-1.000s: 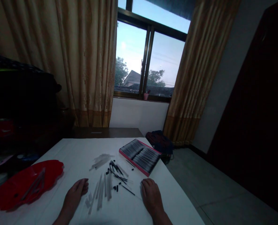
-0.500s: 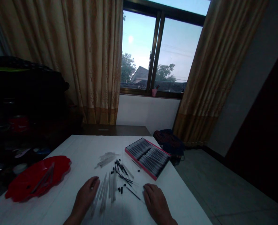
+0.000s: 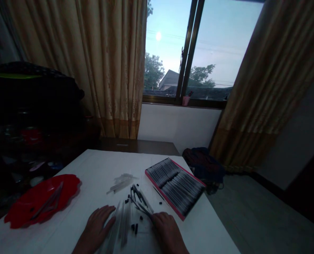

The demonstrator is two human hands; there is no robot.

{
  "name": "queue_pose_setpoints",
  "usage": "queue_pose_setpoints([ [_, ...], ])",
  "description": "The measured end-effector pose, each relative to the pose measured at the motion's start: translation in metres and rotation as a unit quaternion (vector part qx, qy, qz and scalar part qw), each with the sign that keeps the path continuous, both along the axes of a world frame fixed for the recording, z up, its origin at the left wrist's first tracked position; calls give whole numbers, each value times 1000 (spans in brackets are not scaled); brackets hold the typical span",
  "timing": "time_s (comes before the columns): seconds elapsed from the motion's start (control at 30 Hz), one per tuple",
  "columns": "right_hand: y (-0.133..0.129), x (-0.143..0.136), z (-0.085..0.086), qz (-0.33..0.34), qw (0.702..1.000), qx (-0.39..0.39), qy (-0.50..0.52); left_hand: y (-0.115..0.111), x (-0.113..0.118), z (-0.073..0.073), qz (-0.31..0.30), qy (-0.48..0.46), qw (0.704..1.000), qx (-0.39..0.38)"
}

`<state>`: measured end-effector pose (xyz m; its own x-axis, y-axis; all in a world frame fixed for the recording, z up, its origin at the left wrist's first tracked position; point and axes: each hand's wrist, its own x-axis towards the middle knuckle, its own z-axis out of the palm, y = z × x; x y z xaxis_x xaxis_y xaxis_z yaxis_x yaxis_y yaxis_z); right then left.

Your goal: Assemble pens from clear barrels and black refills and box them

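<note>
Fingers stretched out, my left hand (image 3: 97, 227) lies at the left side of a row of clear plastic tubes (image 3: 123, 222), its thumb close to them. My right hand (image 3: 167, 229) is closed at the ends of some thin black sticks (image 3: 143, 209), which look like pen refills; its fingertips are partly hidden. Beyond them, more dark sticks (image 3: 136, 192) lie in a loose pile. Small black caps (image 3: 136, 228) are scattered between my hands. A second heap of clear tubes (image 3: 122, 182) rests farther back.
A red-edged box (image 3: 175, 185) filled with rows of pen-like sticks lies at the right. On the left is a red scalloped tray (image 3: 53, 183) holding a few clear pieces. The white table (image 3: 209, 229) ends at the right above a tiled floor. Dark bundled cloth (image 3: 203, 164) sits behind.
My right hand has moved left onto the black sticks and closed. My left hand has spread its fingers beside the tubes. The view has turned slightly left.
</note>
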<state>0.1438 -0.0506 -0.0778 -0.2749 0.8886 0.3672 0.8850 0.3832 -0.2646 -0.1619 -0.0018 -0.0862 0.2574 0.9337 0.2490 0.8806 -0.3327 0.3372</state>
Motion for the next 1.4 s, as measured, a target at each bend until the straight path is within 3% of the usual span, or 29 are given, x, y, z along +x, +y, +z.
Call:
queue_pose_setpoints([
  [0.2,20,6,-13,6,1000,22,2,0,-4,-2,5,-4,1000,22],
  [0.4,11,7,-3,10,998,19,52,-4,0,6,0,-7,999,38],
  [0.73,6,3,4,7,999,24,30,-1,-1,3,-23,3,998,53],
  [0.97,7,4,1,-43,998,40,24,-1,1,8,-32,-5,998,60],
  [1.23,1,-1,21,-18,999,19,26,-6,8,19,-14,-6,1000,2],
  [1.4,4,0,13,-26,999,30,15,-7,17,21,22,0,999,-23],
])
